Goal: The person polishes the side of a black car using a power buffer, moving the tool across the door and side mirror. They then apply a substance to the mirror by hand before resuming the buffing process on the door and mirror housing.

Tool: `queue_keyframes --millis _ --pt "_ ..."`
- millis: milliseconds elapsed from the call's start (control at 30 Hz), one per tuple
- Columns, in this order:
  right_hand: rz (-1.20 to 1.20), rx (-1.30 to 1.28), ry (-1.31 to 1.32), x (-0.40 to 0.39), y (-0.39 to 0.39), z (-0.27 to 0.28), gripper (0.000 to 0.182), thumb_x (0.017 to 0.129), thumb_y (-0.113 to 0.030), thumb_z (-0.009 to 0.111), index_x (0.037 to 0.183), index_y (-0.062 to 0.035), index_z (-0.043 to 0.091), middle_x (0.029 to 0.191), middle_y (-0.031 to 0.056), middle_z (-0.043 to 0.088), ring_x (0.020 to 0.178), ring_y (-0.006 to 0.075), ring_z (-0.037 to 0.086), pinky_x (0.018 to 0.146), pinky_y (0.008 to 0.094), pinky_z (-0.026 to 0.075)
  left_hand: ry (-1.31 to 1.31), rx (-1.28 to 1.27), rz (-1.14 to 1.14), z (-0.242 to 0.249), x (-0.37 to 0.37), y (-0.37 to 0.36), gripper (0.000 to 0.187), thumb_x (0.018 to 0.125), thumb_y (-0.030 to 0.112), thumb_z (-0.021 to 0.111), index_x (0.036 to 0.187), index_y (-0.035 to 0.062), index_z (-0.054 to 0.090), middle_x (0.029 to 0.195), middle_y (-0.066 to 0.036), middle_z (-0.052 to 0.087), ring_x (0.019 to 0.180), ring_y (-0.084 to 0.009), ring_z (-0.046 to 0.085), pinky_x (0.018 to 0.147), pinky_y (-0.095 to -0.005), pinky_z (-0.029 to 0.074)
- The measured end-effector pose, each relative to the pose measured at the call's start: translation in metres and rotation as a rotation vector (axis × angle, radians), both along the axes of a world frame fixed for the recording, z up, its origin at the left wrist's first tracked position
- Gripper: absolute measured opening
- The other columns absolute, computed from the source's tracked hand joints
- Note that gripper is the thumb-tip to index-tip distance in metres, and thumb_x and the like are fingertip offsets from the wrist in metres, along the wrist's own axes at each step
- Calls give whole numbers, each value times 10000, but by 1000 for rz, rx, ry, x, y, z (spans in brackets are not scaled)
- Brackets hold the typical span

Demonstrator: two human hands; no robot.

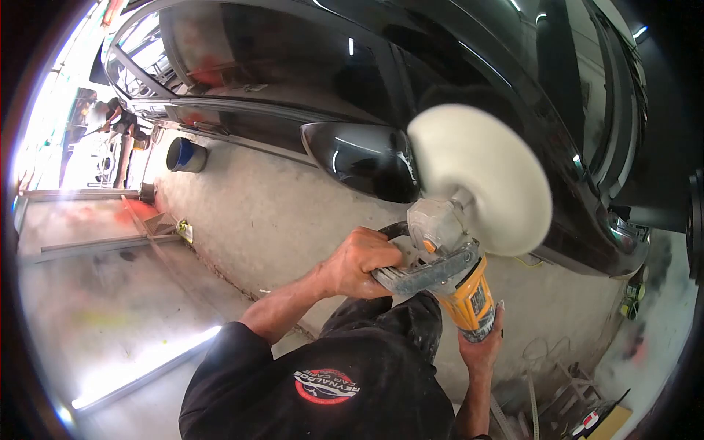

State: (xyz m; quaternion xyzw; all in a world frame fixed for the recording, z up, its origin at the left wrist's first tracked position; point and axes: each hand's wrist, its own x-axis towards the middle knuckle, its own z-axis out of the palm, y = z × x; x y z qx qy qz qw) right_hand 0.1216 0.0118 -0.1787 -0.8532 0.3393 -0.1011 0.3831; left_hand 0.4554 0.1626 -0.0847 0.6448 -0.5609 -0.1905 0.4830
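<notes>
A yellow and grey rotary polisher (462, 293) is held in front of my body by both hands. My left hand (363, 260) is closed around its grey loop handle near the head. At the rear end of the yellow body, my right hand (482, 345) wraps around the housing, its fingers partly hidden. The large round cream polishing pad (506, 183) looks smeared, as if spinning, and lies over the side of the glossy black car (293, 66). Close to the pad's left edge is the black side mirror (359, 155). Whether the pad presses on the paint cannot be told.
A dark bucket with a blue lining (186, 155) stands on the concrete floor (249, 213) beside the car. Another person (121, 121) is at the far left. A lit tube lamp (147, 367) is at lower left, and assorted metal items (572, 396) lie at lower right.
</notes>
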Motion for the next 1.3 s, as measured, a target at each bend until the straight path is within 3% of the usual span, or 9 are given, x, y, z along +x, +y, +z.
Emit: queue_keyframes --millis 67,167,267,367,667,967,1067,1167,1300 --pt "-25 69 31 -1 3 -5 1033 719 -130 866 1533 10 245 1371 289 548 1195 408 615 982 444 504 18 -5 3 -7 4 1 211 643 84 805 724 66 611 585 -103 515 533 -328 534 510 -405 404" --pt "-24 -89 6 9 4 7 997 679 -146 883 1487 44 331 1148 270 654 1022 406 684 871 450 549 1 -12 29 -12 3 1 226 651 86 803 702 63 584 578 -108 499 528 -335 525 508 -409 400" --pt "-4 -123 -4 10 1 9 985 689 -153 869 1491 42 329 1132 274 654 1002 418 685 848 458 554 28 -15 53 -13 3 -1 238 659 88 800 687 61 565 570 -105 491 530 -338 524 506 -414 399" --pt "-24 -9 84 2 0 7 1005 703 -129 854 1515 21 281 1319 298 576 1135 441 637 947 469 519 54 23 42 -22 3 3 252 663 97 807 681 60 558 568 -103 490 540 -339 532 510 -418 401" --pt "-35 5 195 -5 3 13 983 707 -129 821 1515 23 282 1268 310 596 1106 459 639 923 483 525 95 -15 18 -41 2 3 235 668 109 812 706 60 585 587 -106 515 552 -336 546 522 -421 411" --pt "-21 -181 229 0 10 23 972 692 -119 824 1491 64 302 1301 306 583 1109 461 635 930 489 526 86 -73 48 -61 5 2 232 631 69 784 684 43 559 584 -109 505 533 -323 534 510 -404 404" --pt "-27 -171 234 -3 11 22 968 691 -119 828 1487 67 309 1310 306 579 1115 453 636 933 485 525 91 -146 43 -64 8 -1 267 657 85 796 643 53 531 573 -77 498 486 -285 488 464 -374 367" --pt "-27 -152 206 -3 9 20 965 690 -125 833 1485 64 319 1307 303 582 1117 451 635 937 484 523 111 -131 52 -59 7 -1 224 622 51 765 666 46 546 580 -101 507 523 -318 526 510 -392 419" --pt "-13 -192 209 -2 7 21 970 688 -129 835 1486 63 319 1300 298 586 1124 452 630 944 483 519 103 -120 49 -62 7 3 229 635 72 778 673 51 554 586 -94 517 519 -311 525 500 -384 414"
